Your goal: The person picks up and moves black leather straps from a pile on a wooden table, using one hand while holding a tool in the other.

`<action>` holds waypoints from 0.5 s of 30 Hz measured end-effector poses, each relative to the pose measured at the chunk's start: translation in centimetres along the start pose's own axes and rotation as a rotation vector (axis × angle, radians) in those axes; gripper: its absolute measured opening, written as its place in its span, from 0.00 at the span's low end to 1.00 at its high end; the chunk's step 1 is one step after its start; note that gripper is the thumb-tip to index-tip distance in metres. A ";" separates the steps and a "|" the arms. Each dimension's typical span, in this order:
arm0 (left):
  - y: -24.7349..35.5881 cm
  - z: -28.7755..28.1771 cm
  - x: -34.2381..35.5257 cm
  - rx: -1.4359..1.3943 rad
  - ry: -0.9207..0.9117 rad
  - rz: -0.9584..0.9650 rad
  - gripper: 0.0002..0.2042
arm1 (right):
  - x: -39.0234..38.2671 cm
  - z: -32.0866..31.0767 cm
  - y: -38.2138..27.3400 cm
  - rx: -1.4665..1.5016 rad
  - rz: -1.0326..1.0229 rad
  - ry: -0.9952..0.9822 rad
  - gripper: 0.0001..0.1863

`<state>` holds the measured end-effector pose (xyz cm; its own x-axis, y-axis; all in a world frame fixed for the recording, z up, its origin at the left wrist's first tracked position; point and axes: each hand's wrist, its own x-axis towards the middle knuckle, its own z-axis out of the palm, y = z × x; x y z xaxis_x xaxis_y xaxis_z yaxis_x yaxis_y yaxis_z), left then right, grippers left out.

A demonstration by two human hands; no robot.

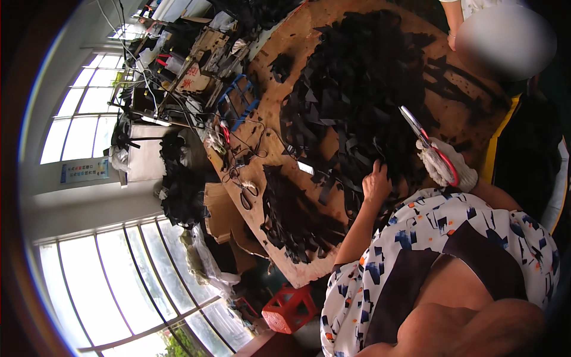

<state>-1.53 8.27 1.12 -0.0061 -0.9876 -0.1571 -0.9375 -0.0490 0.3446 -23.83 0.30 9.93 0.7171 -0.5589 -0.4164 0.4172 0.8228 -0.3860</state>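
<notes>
A big heap of black fabric strips [351, 77] covers the middle of the wooden table. My bare left hand [376, 183] is at the heap's near edge, fingers drawn together on a black fabric strip; the fingertips are partly lost against the dark cloth. To its right, my right hand [443, 162], in a white knitted glove, grips scissors [423, 137] with red handles. Their blades point up and left over the heap's right side and look nearly closed. A smaller pile of black strips [297, 220] lies left of my left forearm.
A phone-like device with a lit screen [306, 168] lies between the piles on the wooden table [270, 143]. A blue plastic crate [238, 102] and cords are at the left edge. A red stool [289, 309] stands below. Across the table is another person's arm [454, 24].
</notes>
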 end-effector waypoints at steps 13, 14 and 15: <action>-4.3 -13.7 6.2 -0.433 0.415 -0.267 0.09 | -1.2 2.3 -0.7 -0.169 -0.019 0.134 0.15; -6.3 -13.7 7.6 -0.256 0.480 -0.337 0.09 | -1.1 3.2 -0.4 -0.163 -0.043 0.141 0.15; -7.0 -12.1 10.7 -0.208 0.512 -0.296 0.10 | -0.9 2.4 -0.5 -0.161 -0.069 0.168 0.15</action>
<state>9.16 -3.79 8.22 0.4596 -0.8713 0.1723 -0.7863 -0.3089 0.5351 -23.28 0.66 12.49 0.5813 -0.6336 -0.5105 0.3582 0.7626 -0.5386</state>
